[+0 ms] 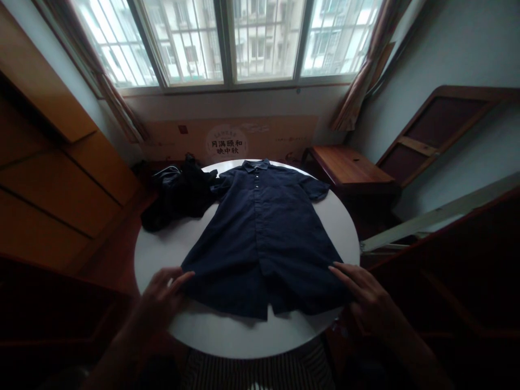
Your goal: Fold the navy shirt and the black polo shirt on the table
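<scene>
A dark navy short-sleeved button shirt [260,233] lies spread flat, front up, on a round white table [333,216], collar toward the window. My left hand [164,292] rests with fingers stretched out at the shirt's lower left hem corner. My right hand [361,295] lies flat with fingers extended on the lower right hem corner. Neither hand grips anything.
A heap of black clothing [179,195] sits on the table's far left edge. A wooden side table [349,168] stands at the back right, wooden cabinets [52,179] line the left, and a cardboard box [227,138] sits under the window.
</scene>
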Available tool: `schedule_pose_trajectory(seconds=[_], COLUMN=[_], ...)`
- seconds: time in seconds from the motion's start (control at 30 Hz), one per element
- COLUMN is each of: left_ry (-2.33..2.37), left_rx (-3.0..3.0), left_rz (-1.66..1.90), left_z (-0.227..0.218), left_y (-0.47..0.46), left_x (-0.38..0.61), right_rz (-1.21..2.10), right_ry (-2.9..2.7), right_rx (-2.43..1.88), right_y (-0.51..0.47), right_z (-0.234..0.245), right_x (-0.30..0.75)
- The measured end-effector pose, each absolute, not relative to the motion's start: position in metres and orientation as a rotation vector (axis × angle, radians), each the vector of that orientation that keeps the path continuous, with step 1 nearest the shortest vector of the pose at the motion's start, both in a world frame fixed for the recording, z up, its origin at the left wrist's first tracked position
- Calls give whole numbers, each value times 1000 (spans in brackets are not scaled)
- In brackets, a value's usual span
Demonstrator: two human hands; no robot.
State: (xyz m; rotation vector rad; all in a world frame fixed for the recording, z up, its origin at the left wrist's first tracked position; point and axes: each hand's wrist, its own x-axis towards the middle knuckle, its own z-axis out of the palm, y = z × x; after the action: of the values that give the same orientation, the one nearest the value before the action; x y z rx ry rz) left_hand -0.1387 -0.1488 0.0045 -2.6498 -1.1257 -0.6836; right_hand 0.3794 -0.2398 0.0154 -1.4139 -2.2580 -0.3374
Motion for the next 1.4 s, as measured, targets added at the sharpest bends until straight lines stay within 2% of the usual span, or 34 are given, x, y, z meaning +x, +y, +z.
schedule_pose_trajectory(seconds=[0.17,0.33,0.43,0.57,0.67,0.77,0.9,1.0,1.2,1.3,1.4], left_ry=[-809,-926,-1206,-1857,-2065,-2065,-2097,-2152,-2080,-1852,-1721], left_rx=[-2795,-2801,-2696,-2507,-2610,-2718,-2693,-2681,-3033,-3137,-3152], left_rz=[-646,-637,-787,-881,-864,-889,-994,-1039,-740,-712,-698], left_z=[6,6,5,3,4,10,15,13,20,44,70], left_y=[-144,-147,-154,-155,-152,-151,-155,-159,-158,-144,-106], left_x=[-123,-139,-147,-141,-133,-133,-144,-150,-165,-173,-160], right_rz=[-435,-304,-233,-144,108,258,55,66,275,200,189], right_ry=[-2493,-2411,-2210,-1919,-1830,-1744,-1697,-1801,-2142,-2216,-2284], right_rx=[-1164,-1243,-1396,-1710,-1829,-1793,-1718,-1694,-1696,-1601,-1491], right_y=[-226,-233,-242,-249,-252,-257,-260,-261,-274,-271,-239], right_z=[24,25,21,10,3,5,9,5,-3,18,62], right_x=[351,370,388,392,388,390,403,413,426,424,397])
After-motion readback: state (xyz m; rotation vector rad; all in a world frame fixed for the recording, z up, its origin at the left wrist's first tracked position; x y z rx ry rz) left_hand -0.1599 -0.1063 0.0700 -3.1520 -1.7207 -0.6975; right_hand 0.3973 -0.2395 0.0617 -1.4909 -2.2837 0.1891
